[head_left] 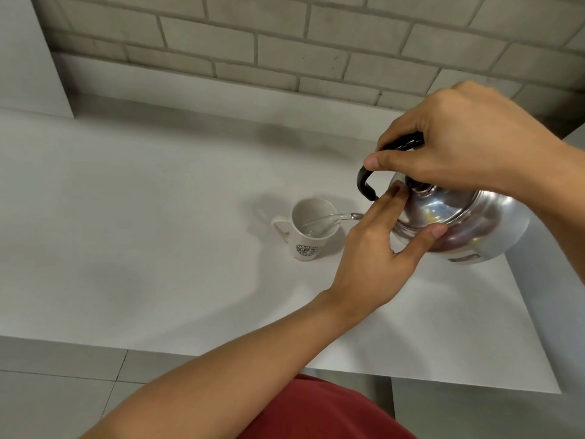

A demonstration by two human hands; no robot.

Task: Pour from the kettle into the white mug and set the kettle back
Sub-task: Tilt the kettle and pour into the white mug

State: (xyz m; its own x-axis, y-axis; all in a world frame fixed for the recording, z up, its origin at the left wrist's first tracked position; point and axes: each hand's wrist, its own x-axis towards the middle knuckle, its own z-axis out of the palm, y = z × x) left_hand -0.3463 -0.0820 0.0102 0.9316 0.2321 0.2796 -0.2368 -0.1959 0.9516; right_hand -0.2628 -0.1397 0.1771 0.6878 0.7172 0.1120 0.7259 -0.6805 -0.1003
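A shiny steel kettle (pixel 468 223) with a black handle hangs tilted to the left above the white table (pixel 158 217). My right hand (pixel 459 147) grips the black handle from above. My left hand (pixel 376 258) rests its fingers on the kettle's lid and rim, thumb against the body. A thin stream of water runs from the spout into the white mug (pixel 311 231), which stands upright on the table just left of the kettle, handle to the left and a green logo facing me. A little water shows at the mug's bottom.
A grey brick wall (pixel 285 49) runs behind the table. The table's front edge is near me and its right edge slants past the kettle. Grey floor tiles (pixel 57 388) lie below, and red clothing (pixel 316 413) shows at the bottom.
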